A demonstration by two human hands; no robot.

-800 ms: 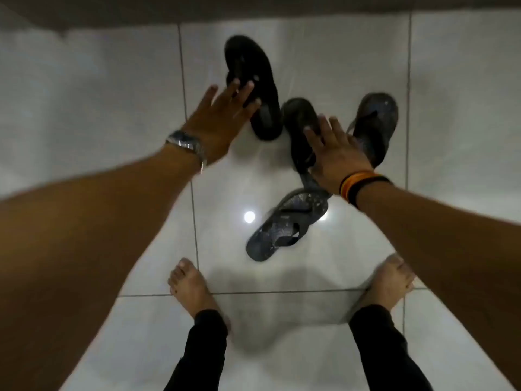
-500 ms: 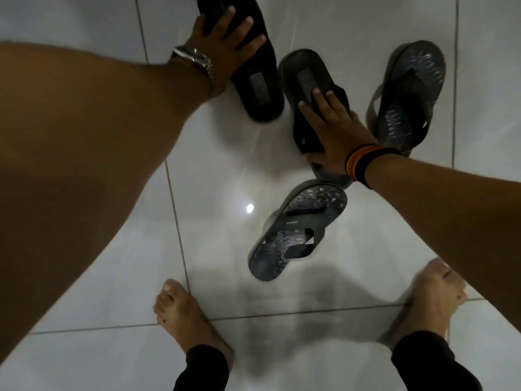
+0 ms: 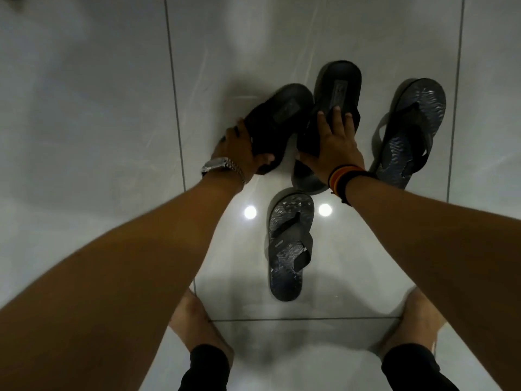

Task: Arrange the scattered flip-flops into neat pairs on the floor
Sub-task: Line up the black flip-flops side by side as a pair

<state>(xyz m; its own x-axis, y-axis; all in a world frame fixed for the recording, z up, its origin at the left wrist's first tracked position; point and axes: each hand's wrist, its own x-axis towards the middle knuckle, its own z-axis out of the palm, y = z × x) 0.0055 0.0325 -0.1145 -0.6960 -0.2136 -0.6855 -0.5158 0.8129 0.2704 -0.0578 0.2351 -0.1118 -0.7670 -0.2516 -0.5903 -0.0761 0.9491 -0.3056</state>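
Note:
Two plain black slide sandals lie close together ahead of me. My left hand [image 3: 239, 148] grips the near end of the left black slide [image 3: 279, 119], which is tilted and lifted. My right hand [image 3: 334, 142] is closed over the strap of the right black slide [image 3: 337, 88], its fingers on top. A patterned grey flip-flop [image 3: 410, 131] lies just right of my right hand. Its match, a second patterned flip-flop [image 3: 289, 246], lies on the tile between my forearms, toe end away from me.
Glossy white floor tiles [image 3: 84, 122] with dark grout lines surround the sandals. Two ceiling light reflections [image 3: 250, 212] shine near the lower flip-flop. My bare feet [image 3: 194, 320] stand at the bottom, one on each side.
My left hand has closed on the left black slide and swung it toward the right one. My right hand has gripped the right slide's strap. The view has shifted.

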